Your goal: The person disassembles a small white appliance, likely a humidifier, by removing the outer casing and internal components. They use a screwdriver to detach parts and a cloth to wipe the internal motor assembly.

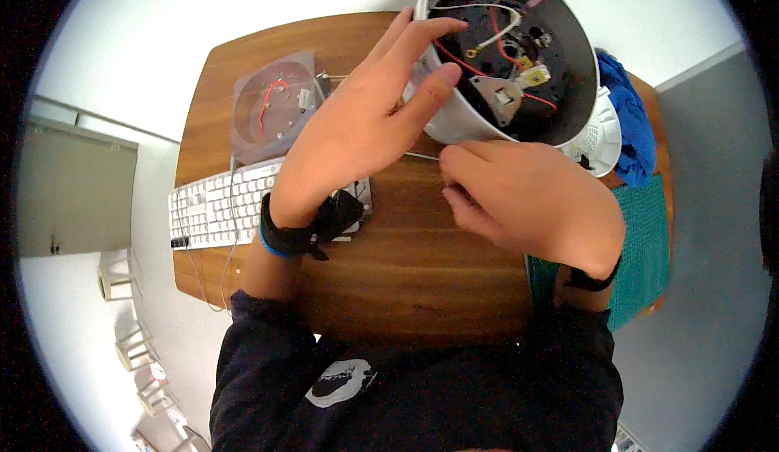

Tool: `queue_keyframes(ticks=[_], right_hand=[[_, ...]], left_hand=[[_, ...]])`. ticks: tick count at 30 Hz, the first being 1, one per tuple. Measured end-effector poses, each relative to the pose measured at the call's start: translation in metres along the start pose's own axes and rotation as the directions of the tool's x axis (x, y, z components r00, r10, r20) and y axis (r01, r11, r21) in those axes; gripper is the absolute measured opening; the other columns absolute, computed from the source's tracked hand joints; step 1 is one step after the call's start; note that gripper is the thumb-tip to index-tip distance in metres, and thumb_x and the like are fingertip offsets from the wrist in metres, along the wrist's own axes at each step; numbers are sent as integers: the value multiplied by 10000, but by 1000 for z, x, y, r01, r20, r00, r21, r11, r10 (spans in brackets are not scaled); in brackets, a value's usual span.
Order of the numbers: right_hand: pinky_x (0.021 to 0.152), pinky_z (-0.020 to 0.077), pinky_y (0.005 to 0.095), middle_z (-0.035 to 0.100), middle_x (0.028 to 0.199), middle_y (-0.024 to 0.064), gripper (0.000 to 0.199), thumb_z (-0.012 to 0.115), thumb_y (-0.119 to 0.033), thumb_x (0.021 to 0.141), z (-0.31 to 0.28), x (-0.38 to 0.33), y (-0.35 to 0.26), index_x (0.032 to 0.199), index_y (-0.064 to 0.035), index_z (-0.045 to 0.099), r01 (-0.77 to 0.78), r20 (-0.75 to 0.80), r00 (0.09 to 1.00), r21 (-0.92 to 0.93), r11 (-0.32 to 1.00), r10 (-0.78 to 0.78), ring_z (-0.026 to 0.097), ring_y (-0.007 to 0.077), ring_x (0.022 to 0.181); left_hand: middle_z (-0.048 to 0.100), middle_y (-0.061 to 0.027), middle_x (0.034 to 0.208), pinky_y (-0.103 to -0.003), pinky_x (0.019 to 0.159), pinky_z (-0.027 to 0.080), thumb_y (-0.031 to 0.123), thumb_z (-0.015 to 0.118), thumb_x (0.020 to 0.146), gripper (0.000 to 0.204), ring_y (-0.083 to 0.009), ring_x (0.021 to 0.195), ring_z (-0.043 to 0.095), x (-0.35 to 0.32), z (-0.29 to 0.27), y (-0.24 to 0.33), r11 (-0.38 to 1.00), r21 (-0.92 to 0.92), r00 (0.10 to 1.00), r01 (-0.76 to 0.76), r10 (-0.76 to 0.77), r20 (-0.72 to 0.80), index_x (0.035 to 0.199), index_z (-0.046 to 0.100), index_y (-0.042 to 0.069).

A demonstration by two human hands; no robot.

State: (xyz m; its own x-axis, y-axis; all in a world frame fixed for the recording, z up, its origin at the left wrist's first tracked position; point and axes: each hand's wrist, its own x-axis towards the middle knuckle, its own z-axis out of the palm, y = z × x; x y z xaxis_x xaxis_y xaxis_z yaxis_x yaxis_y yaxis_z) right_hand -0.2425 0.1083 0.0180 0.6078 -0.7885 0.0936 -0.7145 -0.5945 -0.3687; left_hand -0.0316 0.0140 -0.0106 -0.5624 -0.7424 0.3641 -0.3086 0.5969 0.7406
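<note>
A white cylindrical appliance housing (462, 119) lies tilted on the table with its open end toward me. Inside its dark cavity are red wires (495, 26), a white wire with a ring terminal (487, 42) and a metal bracket (497, 99). My left hand (373, 107) is at the housing's left rim, fingers stretched apart, with index finger and thumb reaching over the opening. Just below the rim, the fingers of my right hand (519, 196) are curled closed. A thin pale line (422, 156) runs to its fingertips; whether it is a cord or rod cannot be told.
To the left sits a clear plastic tray (243, 119) with a red wire and small parts. Nearer is a white keyboard (219, 204) with a cable. At right are a green mat (645, 241), blue cloth (633, 119) and a white vented cover (604, 135). The wooden table (389, 281) has rounded edges.
</note>
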Motion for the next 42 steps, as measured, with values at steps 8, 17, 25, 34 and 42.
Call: queue_keyframes(ticks=[8,17,25,34,42], right_hand=[[792,592,520,729,996,178,185,733,-189,1013,1,12,16,1086,-45,643,35,-129,991,0,999,-35,733,428,939],[751,566,494,715,970,175,213,796,-186,994,4,23,27,1054,-48,646,64,-296,954,21,998,-55,715,426,880],[746,568,466,722,970,173,196,823,-121,958,11,27,33,1060,-48,672,76,-315,948,51,996,-56,716,421,870],[775,580,538,702,976,174,160,684,-189,1037,24,33,35,1120,-66,624,63,-262,962,-56,996,-75,722,440,929],[753,590,517,705,952,146,123,699,-167,1023,27,35,30,1086,-75,647,51,-231,971,-61,997,-64,732,412,896]], left_hand=[[684,-108,1443,-403,1164,588,68,718,1082,408,-273,1332,718,-14,-26,13,998,-28,995,61,-59,77,1462,573,50],[806,-167,1103,-398,876,638,89,725,1052,205,-320,1023,808,-12,-36,3,991,132,948,-26,-17,317,1244,726,18],[819,-190,1081,-413,859,614,113,725,1057,206,-351,1006,807,-10,-27,-2,984,162,945,-75,18,327,1234,756,12],[817,-201,1032,-432,833,614,133,766,1019,212,-381,951,802,-12,-21,-5,992,120,952,42,-76,298,1188,766,4],[810,-138,937,-397,808,629,85,809,968,143,-268,887,812,-14,-52,-24,920,376,984,110,-154,89,1092,765,30]])
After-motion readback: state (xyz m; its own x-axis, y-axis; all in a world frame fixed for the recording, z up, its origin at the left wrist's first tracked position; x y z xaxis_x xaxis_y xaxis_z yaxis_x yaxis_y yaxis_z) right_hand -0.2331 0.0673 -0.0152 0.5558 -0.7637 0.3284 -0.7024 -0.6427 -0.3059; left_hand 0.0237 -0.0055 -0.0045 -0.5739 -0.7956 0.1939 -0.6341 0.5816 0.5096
